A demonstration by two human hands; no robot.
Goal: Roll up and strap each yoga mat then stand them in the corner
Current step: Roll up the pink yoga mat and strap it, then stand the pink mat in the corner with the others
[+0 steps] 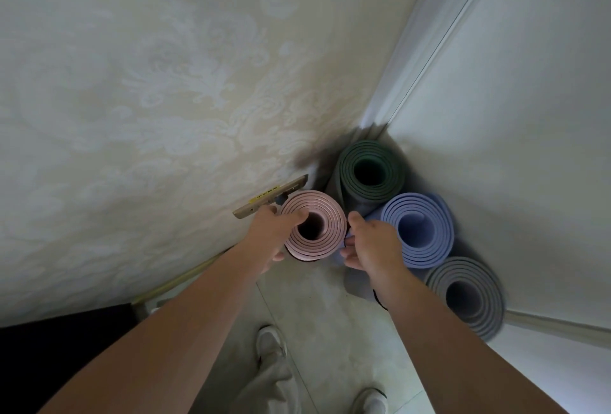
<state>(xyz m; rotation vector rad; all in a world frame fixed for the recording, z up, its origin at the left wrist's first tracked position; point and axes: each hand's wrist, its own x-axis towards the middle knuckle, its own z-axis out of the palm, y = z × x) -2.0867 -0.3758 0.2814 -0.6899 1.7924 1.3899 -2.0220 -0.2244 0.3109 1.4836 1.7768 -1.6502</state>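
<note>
- A room corner seen from above: a cream wallpapered wall (158, 89) with a pale damask pattern on the left meets a plain white wall (529, 116) on the right, over a pale tiled floor (317, 308).
- Four rolled yoga mats stand on end in the corner, their spiral ends facing up.
- The green mat (372, 170) is farthest, tucked right into the corner.
- The lavender-blue mat (418, 230) stands just near and right of it, by the white wall.
- The grey mat (466, 296) is nearest along that same wall, just beside the lavender-blue one.
- The pink mat (312, 227) stands on the left against the wallpapered wall, close beside the green and lavender-blue rolls.
- The left hand (269, 235) grips the pink mat's left rim, with fingers hooked over the top edge towards the hollow core.
- The right hand (373, 245) holds the pink mat's right side, thumb at the rim and fingers curled in between it and the lavender-blue mat.
- A beige wall plate (271, 197) with a yellow sticker juts from the wallpaper just beyond the left hand.
- Two white shoes (271, 344) show on the floor at the near edge, and a dark object (66, 364) fills the near left corner.
</note>
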